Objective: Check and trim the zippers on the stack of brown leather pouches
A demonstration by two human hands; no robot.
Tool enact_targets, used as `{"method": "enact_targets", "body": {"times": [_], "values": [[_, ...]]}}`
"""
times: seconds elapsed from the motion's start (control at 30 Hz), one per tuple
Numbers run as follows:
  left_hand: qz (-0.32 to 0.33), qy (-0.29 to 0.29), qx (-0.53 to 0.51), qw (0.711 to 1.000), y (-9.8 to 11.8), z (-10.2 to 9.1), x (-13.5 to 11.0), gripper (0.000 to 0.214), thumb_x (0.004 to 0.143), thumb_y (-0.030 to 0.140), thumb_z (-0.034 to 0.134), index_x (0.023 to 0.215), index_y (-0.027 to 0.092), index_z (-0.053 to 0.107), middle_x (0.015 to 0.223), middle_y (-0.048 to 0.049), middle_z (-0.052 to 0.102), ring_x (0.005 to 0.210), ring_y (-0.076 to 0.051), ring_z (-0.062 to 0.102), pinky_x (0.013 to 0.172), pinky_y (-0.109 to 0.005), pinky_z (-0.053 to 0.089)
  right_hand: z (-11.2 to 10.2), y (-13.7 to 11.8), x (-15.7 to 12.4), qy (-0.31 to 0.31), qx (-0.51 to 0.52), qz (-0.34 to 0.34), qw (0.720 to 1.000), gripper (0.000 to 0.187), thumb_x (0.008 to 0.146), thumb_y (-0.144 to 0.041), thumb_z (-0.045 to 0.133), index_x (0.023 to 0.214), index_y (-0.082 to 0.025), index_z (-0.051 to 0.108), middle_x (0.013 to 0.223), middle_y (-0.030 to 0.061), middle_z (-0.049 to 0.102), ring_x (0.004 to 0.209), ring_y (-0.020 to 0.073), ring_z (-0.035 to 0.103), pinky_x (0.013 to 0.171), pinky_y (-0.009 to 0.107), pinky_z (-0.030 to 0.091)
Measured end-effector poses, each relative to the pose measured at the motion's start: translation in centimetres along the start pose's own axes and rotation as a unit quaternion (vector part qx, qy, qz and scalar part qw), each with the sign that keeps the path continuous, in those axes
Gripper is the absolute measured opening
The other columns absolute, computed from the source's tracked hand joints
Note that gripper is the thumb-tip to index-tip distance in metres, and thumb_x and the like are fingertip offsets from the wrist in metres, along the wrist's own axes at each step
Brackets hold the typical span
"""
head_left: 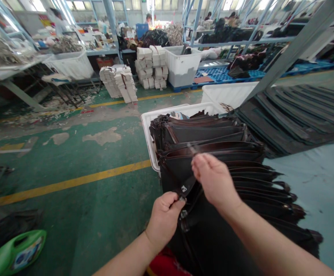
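My left hand (164, 217) is closed, with thumb and finger pinching a small metal fitting (182, 199) at the edge of a black panel (181, 168). More shiny metal fittings (184, 214) sit just below it along a dark strap. Above and to the right, my right hand (214, 179) is closed in a fist around a thin, pale, slender tool (194, 148), smeared by motion; its kind cannot be told. Under both hands lies a row of overlapping black, leather-like panels (242, 153) with brown edges.
A white tub (147, 142) stands beneath the panels. Dark ribbed sheets (299, 115) lie at right beside a metal post (293, 46). A green jug (19, 253) is at lower left. White bundles (125, 82) and a white bin (181, 63) stand across the green floor (98, 211).
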State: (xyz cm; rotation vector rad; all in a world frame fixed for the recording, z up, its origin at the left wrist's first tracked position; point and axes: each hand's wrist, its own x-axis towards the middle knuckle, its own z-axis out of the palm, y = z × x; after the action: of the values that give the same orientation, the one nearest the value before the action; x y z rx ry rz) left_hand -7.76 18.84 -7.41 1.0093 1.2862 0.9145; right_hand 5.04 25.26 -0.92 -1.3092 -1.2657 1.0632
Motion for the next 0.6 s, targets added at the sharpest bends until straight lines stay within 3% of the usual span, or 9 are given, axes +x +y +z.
{"method": "enact_targets", "body": {"times": [0.03, 0.1, 0.2, 0.37, 0.5, 0.6], "values": [[-0.009, 0.003, 0.003, 1.0, -0.1, 0.1, 0.0, 0.021, 0.073, 0.032, 0.056, 0.062, 0.014, 0.06, 0.063, 0.001, 0.051, 0.06, -0.01, 0.043, 0.056, -0.02, 0.035, -0.5, -0.8, 0.8, 0.053, 0.066, -0.001, 0.996, 0.028, 0.081, -0.04, 0.043, 0.064, -0.018, 0.043, 0.053, -0.006, 0.037, 0.042, 0.0058, 0.032, 0.038, 0.017, 0.025], [-0.029, 0.005, -0.016, 0.999, -0.1, 0.1, -0.1, 0.02, 0.074, 0.034, 0.055, 0.072, 0.015, 0.062, 0.068, 0.0003, 0.056, 0.061, -0.01, 0.045, 0.058, -0.02, 0.036, -1.6, -2.1, 2.1, 0.08, 0.128, -0.028, 0.988, 0.027, 0.078, -0.042, 0.049, 0.066, -0.018, 0.044, 0.057, -0.0054, 0.04, 0.044, 0.005, 0.033, 0.038, 0.016, 0.024], [-0.052, -0.003, -0.081, 0.995, 0.3, 0.0, 0.0, 0.02, 0.074, 0.033, 0.056, 0.083, 0.017, 0.064, 0.072, 0.0004, 0.06, 0.06, -0.01, 0.047, 0.061, -0.021, 0.038, -2.5, -2.2, 2.2, -0.003, 0.094, -0.026, 0.995, 0.026, 0.078, -0.042, 0.05, 0.069, -0.017, 0.048, 0.057, -0.0048, 0.041, 0.046, 0.0056, 0.035, 0.04, 0.017, 0.027], [-0.038, -0.014, -0.212, 0.976, 1.3, -0.1, 0.3, 0.023, 0.074, 0.033, 0.059, 0.085, 0.014, 0.064, 0.072, -0.0023, 0.062, 0.066, -0.012, 0.051, 0.065, -0.023, 0.039, -1.6, 1.0, -0.5, -0.117, -0.011, 0.035, 0.992, 0.023, 0.078, -0.034, 0.051, 0.065, -0.017, 0.045, 0.055, -0.006, 0.037, 0.05, 0.0065, 0.034, 0.047, 0.019, 0.031], [-0.07, 0.028, -0.242, 0.967, 2.4, 0.4, 0.9, 0.042, 0.076, 0.049, 0.049, 0.071, 0.01, 0.065, 0.061, -0.0049, 0.06, 0.06, -0.014, 0.052, 0.06, -0.025, 0.041, -1.3, 2.4, -1.5, -0.122, -0.033, 0.07, 0.99, 0.023, 0.079, -0.034, 0.047, 0.063, -0.018, 0.043, 0.053, -0.006, 0.039, 0.049, 0.0078, 0.037, 0.049, 0.021, 0.033], [-0.097, 0.079, -0.201, 0.972, 3.1, 1.1, 1.3, 0.043, 0.069, 0.052, 0.056, 0.059, 0.01, 0.061, 0.052, -0.0035, 0.056, 0.052, -0.013, 0.05, 0.053, -0.025, 0.039, -1.6, 2.4, -1.8, -0.116, -0.042, 0.063, 0.99, 0.022, 0.079, -0.034, 0.047, 0.064, -0.018, 0.044, 0.053, -0.0059, 0.039, 0.049, 0.008, 0.036, 0.048, 0.021, 0.033]]}}
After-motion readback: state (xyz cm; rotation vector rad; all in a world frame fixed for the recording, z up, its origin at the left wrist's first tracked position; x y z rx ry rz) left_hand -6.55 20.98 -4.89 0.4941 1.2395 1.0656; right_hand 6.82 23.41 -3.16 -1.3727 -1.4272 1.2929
